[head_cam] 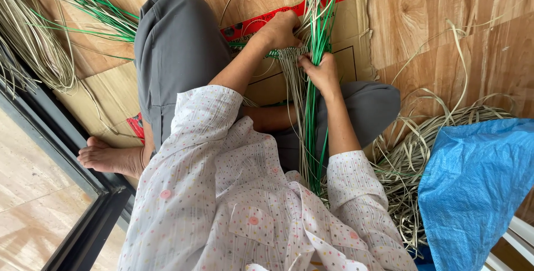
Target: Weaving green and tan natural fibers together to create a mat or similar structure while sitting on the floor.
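Two hands at work over a flattened cardboard sheet (356, 32) on the wooden floor (445, 21), person seated, head view looking down. Going left to right: coil of pale strips (33, 43) at far left edge, loose green strips (94, 10) fanned next to it, one bare foot (108, 158) at lower left by the dark door track (83, 215). Left hand (280, 31) comes in with forearm angled up from the bent elbow, knuckles up, fingers curled shut over the woven piece (289, 57), pressing the pale strands down. Right hand (321, 72) just beside it and slightly lower, wrist straight, thumb and fingers pinched on the bundle of green strips (314, 110) that runs upright between the knees, from lap to top of frame. Woven piece sits between the two hands, on the cardboard, centre of frame. Strip count too many to tell, dozens. One pile of pale strips (411, 154) on floor at right, one blue plastic sack (478, 187) at far right, touching that pile
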